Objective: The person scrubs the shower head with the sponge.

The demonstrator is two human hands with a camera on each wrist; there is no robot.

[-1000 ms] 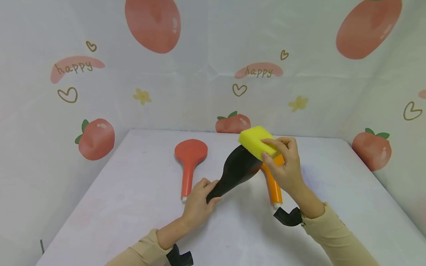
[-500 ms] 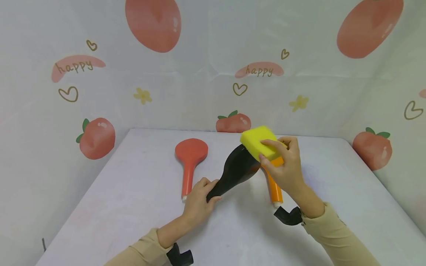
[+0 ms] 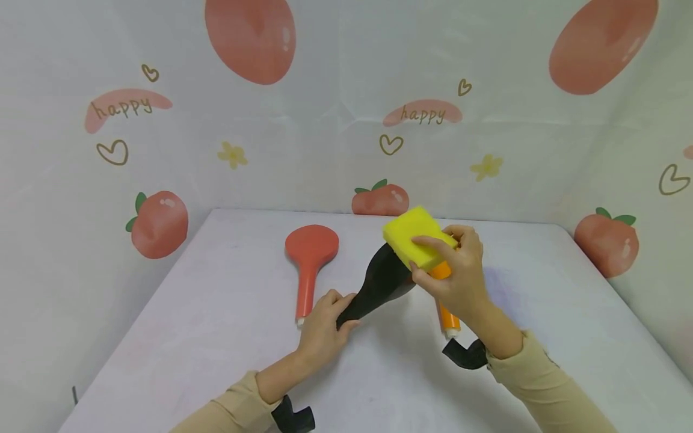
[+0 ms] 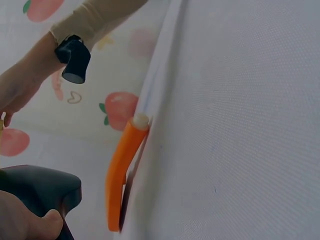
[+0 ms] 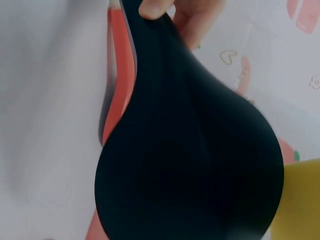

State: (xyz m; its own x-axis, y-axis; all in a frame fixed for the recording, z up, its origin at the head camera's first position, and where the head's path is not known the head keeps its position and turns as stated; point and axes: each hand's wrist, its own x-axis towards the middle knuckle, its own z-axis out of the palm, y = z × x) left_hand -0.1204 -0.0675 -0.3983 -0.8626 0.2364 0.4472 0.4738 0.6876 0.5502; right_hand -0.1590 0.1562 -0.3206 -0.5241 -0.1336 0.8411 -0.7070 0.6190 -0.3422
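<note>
My left hand (image 3: pixel 322 331) grips the handle of a black paddle (image 3: pixel 376 279) with a broad rounded head, held tilted above the table. The fingers and thumb of my right hand (image 3: pixel 460 264) pinch a yellow sponge (image 3: pixel 412 231), which lies against the far end of the paddle's head and hides part of it. In the right wrist view the head of the black paddle (image 5: pixel 190 150) fills the middle, with the sponge (image 5: pixel 302 205) at its right edge. Only part of the left hand (image 4: pixel 25 220) shows in the left wrist view.
A red paddle (image 3: pixel 308 258) lies on the white table (image 3: pixel 227 319) left of the black one. Beneath the right hand lies an orange paddle (image 3: pixel 449 319), partly hidden. Behind the table hangs a printed white cloth (image 3: pixel 303 132). Black camera mounts (image 3: pixel 465 355) hang at both wrists.
The right hand and sponge shift slightly right, then left and a little down over the black paddle's head. The left hand stays in place on the handle.
</note>
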